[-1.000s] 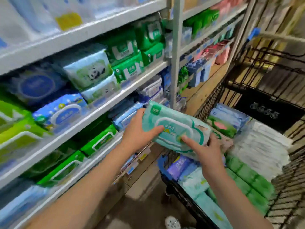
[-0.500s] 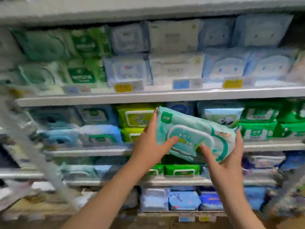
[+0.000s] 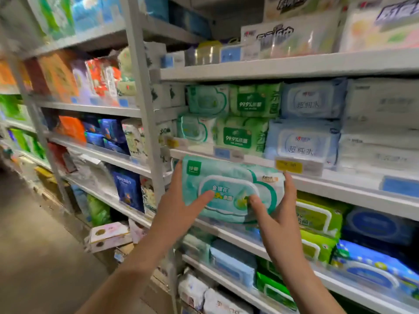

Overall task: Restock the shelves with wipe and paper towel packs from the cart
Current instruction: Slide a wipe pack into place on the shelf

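A mint-green wipe pack [image 3: 229,186] with a white lid outline is held up in front of the shelf edge [image 3: 340,184]. My left hand [image 3: 179,207] grips its left end, thumb across the front. My right hand [image 3: 276,214] grips its right end, thumb on the lid and fingers behind. Just above, on the shelf, two matching mint-green packs [image 3: 201,116] are stacked at the left end, beside green packs [image 3: 247,118] and pale blue packs [image 3: 303,123]. The cart is out of view.
A grey upright post [image 3: 145,114] stands left of the pack, with another bay of coloured packs beyond it. Lower shelves hold yellow-green packs [image 3: 317,218] and blue packs [image 3: 374,264]. A small carton [image 3: 108,236] lies on the floor by the shelf foot.
Both hands have carried the pack from over the cart up to the shelf front. The view has swung left, so the cart has dropped out of sight.
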